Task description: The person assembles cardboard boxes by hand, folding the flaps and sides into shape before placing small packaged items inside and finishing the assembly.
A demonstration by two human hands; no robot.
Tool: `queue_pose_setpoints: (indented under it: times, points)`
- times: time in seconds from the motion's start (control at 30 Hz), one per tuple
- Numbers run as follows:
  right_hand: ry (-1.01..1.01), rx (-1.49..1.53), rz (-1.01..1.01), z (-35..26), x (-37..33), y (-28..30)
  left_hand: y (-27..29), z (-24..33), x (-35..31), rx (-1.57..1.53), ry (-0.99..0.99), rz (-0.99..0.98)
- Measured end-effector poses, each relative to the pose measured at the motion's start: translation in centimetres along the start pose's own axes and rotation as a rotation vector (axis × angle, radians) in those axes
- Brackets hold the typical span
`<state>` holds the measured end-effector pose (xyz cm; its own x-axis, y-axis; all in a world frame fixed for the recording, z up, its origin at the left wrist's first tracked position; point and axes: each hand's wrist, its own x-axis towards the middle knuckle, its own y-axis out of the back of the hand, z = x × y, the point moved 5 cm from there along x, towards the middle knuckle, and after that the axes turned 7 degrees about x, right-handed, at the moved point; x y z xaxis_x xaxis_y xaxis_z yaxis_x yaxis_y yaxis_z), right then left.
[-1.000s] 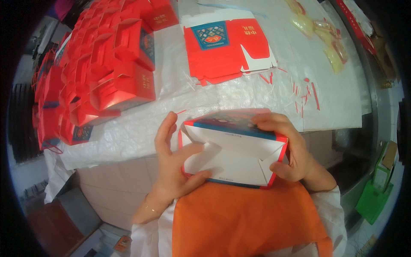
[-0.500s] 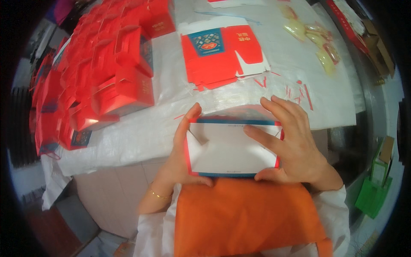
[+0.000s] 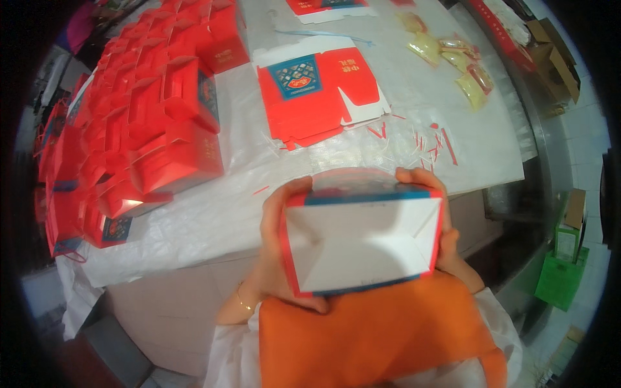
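A red and blue paperboard gift box is held in front of my body, its white inside facing up at me. My left hand wraps the box's left end, with the thumb at the near bottom corner. Around the right end curls my right hand, fingertips over the far corner; its thumb is hidden. On the far side of the box a shiny clear window shows. Beyond it on the table lies a stack of flat red box blanks.
Assembled red boxes crowd the table's left side. Thin red and white scraps lie on the white table sheet. Wrapped yellowish packets are at the far right. A green box stands right, below table level.
My right hand has moved from across the open face to grip the right end. The box has tilted, showing more of its white inside. The view has shifted slightly.
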<state>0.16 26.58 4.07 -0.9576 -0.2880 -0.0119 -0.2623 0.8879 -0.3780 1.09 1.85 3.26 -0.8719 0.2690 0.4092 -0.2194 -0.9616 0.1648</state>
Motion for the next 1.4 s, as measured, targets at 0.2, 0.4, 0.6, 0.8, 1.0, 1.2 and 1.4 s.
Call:
queue_pose_setpoints:
  times: [0.2,0.4,0.6,0.8,1.0,1.2,1.4]
  points:
    - [0.022,-0.220,0.030,0.3,2.6,0.4,-0.6,-0.8,-0.4,0.102,0.093,-0.010]
    - [0.446,-0.610,-0.311,0.0,2.4,1.0,0.7,-2.2,-1.6,0.022,0.214,0.036]
    - [0.442,-0.712,-0.394,-0.7,3.6,0.8,0.5,-0.1,0.0,-0.090,0.248,0.275]
    - [0.464,-0.712,-0.397,-0.5,3.1,0.5,1.9,1.7,1.3,-0.458,0.626,0.268]
    - [0.442,-0.691,-0.396,-0.2,2.8,0.2,2.3,0.6,1.3,-0.463,0.636,0.207]
    - [0.407,-0.684,-0.409,-0.5,2.7,0.4,1.7,0.4,1.2,-0.470,0.648,0.275]
    - [0.378,-0.657,-0.408,-0.5,2.5,0.0,2.1,1.1,1.3,-0.167,0.673,0.302]
